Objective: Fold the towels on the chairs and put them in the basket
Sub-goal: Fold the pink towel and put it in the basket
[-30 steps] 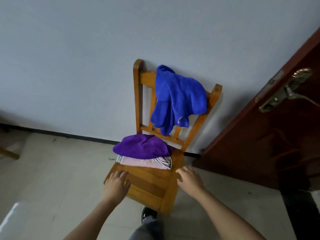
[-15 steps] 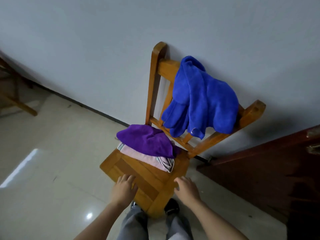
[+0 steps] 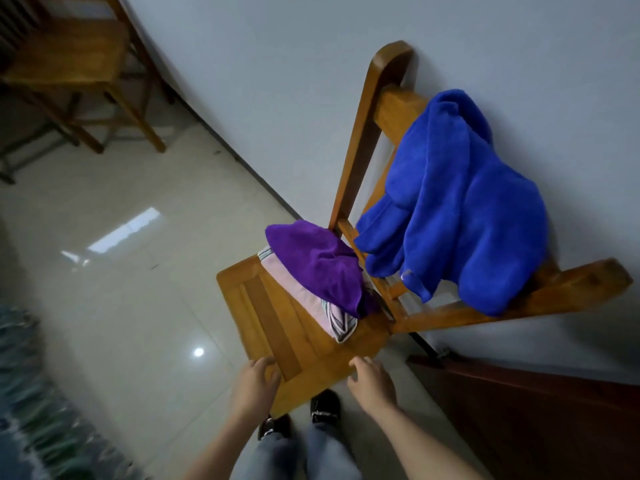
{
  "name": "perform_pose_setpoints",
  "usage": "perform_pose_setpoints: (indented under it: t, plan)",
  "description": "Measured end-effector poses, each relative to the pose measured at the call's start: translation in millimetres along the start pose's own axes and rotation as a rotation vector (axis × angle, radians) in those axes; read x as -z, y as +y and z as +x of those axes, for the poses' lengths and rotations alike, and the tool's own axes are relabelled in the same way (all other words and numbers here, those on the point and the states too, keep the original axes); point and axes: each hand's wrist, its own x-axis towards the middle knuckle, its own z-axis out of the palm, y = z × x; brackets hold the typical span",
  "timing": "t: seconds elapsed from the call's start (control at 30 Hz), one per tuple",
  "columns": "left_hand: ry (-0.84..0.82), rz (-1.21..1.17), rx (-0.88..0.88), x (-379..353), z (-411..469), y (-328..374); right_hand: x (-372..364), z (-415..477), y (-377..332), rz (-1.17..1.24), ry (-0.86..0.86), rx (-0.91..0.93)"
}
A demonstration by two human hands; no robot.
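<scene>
At the near edge, hands: two. Left hand (image 3: pixel 254 386) rests relaxed fingers on the front corner of the light-brown wooden slat-back chair (image 3: pixel 273 323). Right hand (image 3: pixel 372 386) is at the seat's front edge, fingers loosely curled, gripping nothing. Below, two black shoes (image 3: pixel 323 407).

Towels: three. Crumpled purple plush towel (image 3: pixel 318 265) lies atop the flat pink striped towel (image 3: pixel 304 301) at the seat's rear. Bright blue plush towel (image 3: pixel 460 216) is draped over the backrest.

Surface: glossy pale tile floor (image 3: pixel 121 271).

Beyond: white wall (image 3: pixel 277 81), dark red door (image 3: pixel 536 417) at right, second wooden chair (image 3: pixel 69 57) far left.
</scene>
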Motion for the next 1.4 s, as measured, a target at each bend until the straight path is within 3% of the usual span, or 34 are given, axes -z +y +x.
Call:
perform_pose_setpoints:
  t: [0.63, 0.8, 0.93, 1.1, 1.4]
  plan:
    - [-0.049, -0.125, 0.127, -73, 97, -38, -82, 133, 4, 0.009, 0.121, -0.054]
    - [-0.027, -0.177, 0.145, -78, 103, -47, -91, 145, 0, -0.051, 0.256, -0.084]
    - [-0.060, -0.227, 0.170, -71, 88, -40, -74, 120, -13, 0.152, 0.263, -0.050]
    - [-0.092, -0.358, 0.080, -46, 62, 1, -16, 70, -49, 0.387, 0.321, 0.019]
    - [-0.067, -0.669, -0.124, 28, 15, 46, 64, 6, -94, 0.773, 0.180, 0.143]
